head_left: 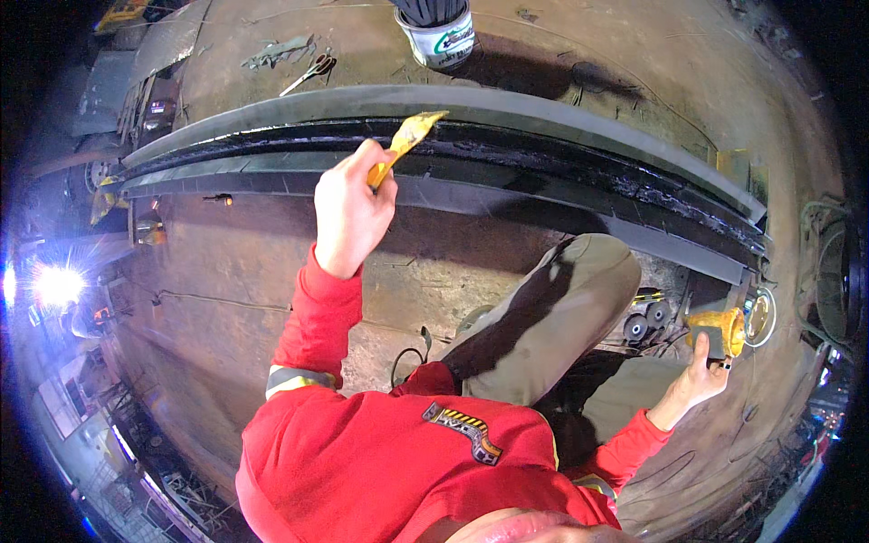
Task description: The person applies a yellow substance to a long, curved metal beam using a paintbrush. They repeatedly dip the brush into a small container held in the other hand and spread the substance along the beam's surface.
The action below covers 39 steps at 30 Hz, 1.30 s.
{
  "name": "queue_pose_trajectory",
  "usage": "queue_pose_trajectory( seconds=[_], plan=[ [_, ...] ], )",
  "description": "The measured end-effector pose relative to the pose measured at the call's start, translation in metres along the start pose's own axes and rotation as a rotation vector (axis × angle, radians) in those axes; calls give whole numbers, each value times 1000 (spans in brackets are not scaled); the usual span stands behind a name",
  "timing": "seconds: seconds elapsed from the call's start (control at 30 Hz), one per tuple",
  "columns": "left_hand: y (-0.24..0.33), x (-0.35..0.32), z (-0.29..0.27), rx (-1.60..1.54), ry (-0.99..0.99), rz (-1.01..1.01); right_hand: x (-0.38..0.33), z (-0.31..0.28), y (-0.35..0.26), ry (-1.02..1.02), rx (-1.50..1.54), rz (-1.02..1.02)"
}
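Observation:
My left hand (351, 213) is raised and closed round the handle of a yellow hand tool with a flared, worn end (415, 138); its exact kind is unclear. The end sits over a long dark metal beam (561, 195), and whether it touches is hard to tell. The beam runs across in front of my knees, with a glossy black strip along its length. Off to the right, my right hand (699, 380) grips a yellow and dark grey object (724, 328), thumb pressed against its grey face; I cannot make out what it is.
Beyond the beam stand a white bucket (438, 41) of dark strips and, on the floor, a pair of scissors (310, 74). Round dark wheels (644, 323) lie beside my bent knee (597, 262). A bright glare (59, 285) shines at far left.

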<state>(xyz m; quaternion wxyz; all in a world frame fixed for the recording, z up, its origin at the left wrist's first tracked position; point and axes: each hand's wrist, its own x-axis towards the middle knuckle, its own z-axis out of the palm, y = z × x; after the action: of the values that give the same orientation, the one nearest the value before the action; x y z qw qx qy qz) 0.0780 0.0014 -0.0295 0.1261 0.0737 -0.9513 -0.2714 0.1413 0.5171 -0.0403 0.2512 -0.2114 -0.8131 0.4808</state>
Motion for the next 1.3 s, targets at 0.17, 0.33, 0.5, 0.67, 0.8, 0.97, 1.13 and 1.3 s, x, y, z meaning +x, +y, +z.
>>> queue_pose_trajectory(
  seconds=[0.17, 0.33, 0.5, 0.67, 0.8, 0.97, 1.13, 1.3],
  plan=[
    [-14, -8, 29, 42, -35, -77, -4, 21, -7, -18, 29, 30],
    [-18, -19, 28, -216, 120, -173, -12, 24, -14, -27, 67, 24],
    [-24, -55, 45, -349, -56, -323, -18, 24, -20, 4, 71, 58],
    [-38, -45, 76, -741, 8, -638, -22, 27, -14, -32, 98, 33],
    [-21, -33, 81, -884, 123, -546, -26, 32, -21, -30, 99, 28],
    [-22, -45, 56, -784, 245, -380, -25, 38, -24, -51, 146, 37],
    [-31, -37, 43, -588, 240, -305, -24, 40, -22, -67, 162, 10],
    [-38, -32, 48, -329, 238, -272, -26, 44, -25, -63, 144, 48]
  ],
)
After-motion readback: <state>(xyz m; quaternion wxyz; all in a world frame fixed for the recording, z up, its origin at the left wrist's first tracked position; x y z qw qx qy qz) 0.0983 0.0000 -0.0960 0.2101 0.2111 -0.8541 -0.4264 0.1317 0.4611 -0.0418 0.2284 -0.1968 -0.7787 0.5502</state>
